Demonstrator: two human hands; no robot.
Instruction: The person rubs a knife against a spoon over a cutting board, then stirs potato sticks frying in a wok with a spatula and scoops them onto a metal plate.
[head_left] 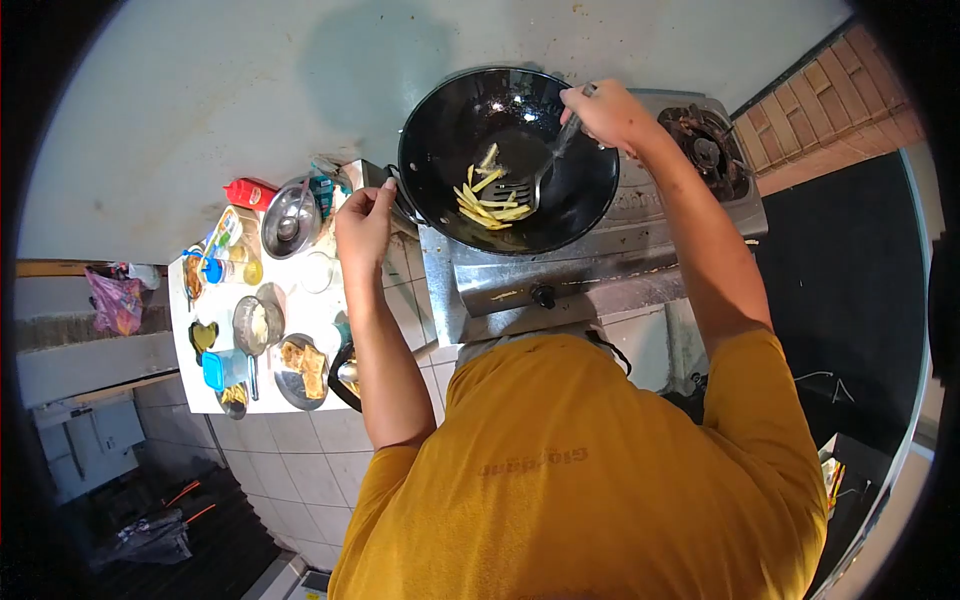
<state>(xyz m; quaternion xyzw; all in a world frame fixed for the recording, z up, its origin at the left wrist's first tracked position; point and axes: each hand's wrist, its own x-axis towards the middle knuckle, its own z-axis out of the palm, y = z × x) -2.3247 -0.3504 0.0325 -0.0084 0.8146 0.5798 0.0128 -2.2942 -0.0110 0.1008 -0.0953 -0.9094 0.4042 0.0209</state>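
Observation:
A black wok (445, 125) sits on the steel gas stove (500, 280). Cut potato fries (484, 212) lie in a cluster on the lower left of its inside, with a little oil around them. My right hand (612, 118) is closed on the handle of a slotted spatula (519, 192), whose blade lies among the fries. At the wok's left side, my left hand (364, 222) pinches the loop handle (402, 195) between thumb and fingers. The fingers partly hide that handle.
Right of the wok is a second burner (705, 152). On the left, a white table (275, 395) carries a steel bowl (291, 218), a red bottle (249, 193), a small pan (258, 325), a blue-lidded container (223, 370) and a plate of fried food (302, 368). A wall stands behind the stove.

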